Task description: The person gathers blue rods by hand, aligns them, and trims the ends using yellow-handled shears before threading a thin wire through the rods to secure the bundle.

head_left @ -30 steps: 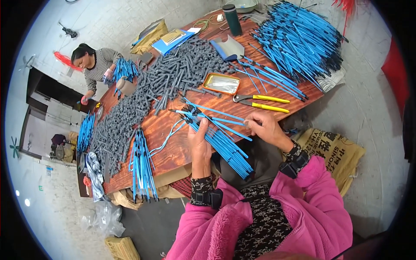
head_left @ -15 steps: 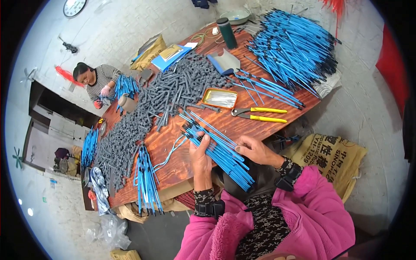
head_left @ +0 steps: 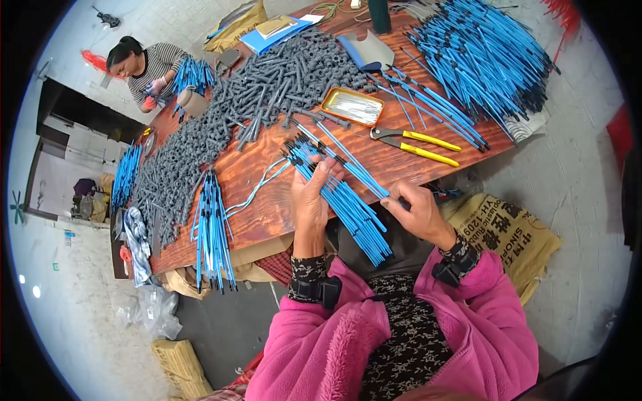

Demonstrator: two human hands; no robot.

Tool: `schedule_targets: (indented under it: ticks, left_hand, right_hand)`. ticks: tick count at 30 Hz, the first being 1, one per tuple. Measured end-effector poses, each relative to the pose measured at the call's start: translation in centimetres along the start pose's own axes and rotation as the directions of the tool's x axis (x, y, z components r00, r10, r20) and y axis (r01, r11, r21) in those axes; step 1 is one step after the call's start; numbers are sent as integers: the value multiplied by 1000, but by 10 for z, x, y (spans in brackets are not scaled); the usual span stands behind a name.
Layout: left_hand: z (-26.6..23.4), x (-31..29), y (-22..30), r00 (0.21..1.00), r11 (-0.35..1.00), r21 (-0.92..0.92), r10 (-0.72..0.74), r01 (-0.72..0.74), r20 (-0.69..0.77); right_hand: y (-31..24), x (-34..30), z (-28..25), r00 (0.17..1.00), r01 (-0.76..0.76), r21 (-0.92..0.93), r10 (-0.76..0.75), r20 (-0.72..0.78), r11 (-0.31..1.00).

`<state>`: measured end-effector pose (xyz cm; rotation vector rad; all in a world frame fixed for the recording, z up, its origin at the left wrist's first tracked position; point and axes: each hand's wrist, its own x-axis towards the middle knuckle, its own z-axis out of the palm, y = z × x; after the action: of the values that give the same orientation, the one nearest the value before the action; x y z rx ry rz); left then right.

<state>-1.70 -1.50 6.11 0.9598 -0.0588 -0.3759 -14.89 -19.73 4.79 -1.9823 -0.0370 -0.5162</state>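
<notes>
My left hand (head_left: 309, 207) is closed round a bundle of thin blue rods (head_left: 358, 227) with black pieces near their upper ends. The bundle slants down toward my lap at the table's front edge. To its right, my right hand (head_left: 418, 215) pinches the lower end of a separate blue rod (head_left: 358, 172). That rod runs up and left over the table, beside the bundle, toward the loose grey parts. Whether the fingers hold one rod or two I cannot tell. A loop of light blue cord (head_left: 257, 187) lies left of the bundle.
Small grey tubular parts (head_left: 194, 157) are heaped across the table (head_left: 261, 217). Yellow-handled pliers (head_left: 428, 147) and a tin of thin pale pins (head_left: 353, 107) lie beyond my right hand. More blue rods (head_left: 481, 63) are piled far right; another bundle (head_left: 214, 234) hangs over the left edge. A co-worker (head_left: 150, 73) sits far left.
My right hand has drawn a little away from the bundle, and the rod at its fingers now stands farther apart from the others. The whole view has shifted slightly.
</notes>
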Motion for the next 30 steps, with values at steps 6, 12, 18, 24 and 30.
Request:
schedule_targets:
  ticks: [6,12,18,24,30]
  left_hand:
    - [1,-3,-3,1000,999,-48,-10,11,17]
    - [2,-2,2,1000,999,-32,0,0,-10]
    - [2,-4,0,1000,999,-42,23,-22,21]
    - [5,-8,5,999,998,-61,-10,12,32]
    - [5,-17,12,990,995,-54,-75,82,121]
  right_hand:
    - [-15,-8,-5,984,159,-188,-171,-51,969]
    - [-16,-8,-5,975,205,-235,-220,-39,950]
    - [-11,-10,-4,977,184,-249,-205,-60,951]
    - [-16,-12,-2,989,120,-201,-135,-62,972]
    - [-7,-15,3,986,160,-263,-168,-10,952]
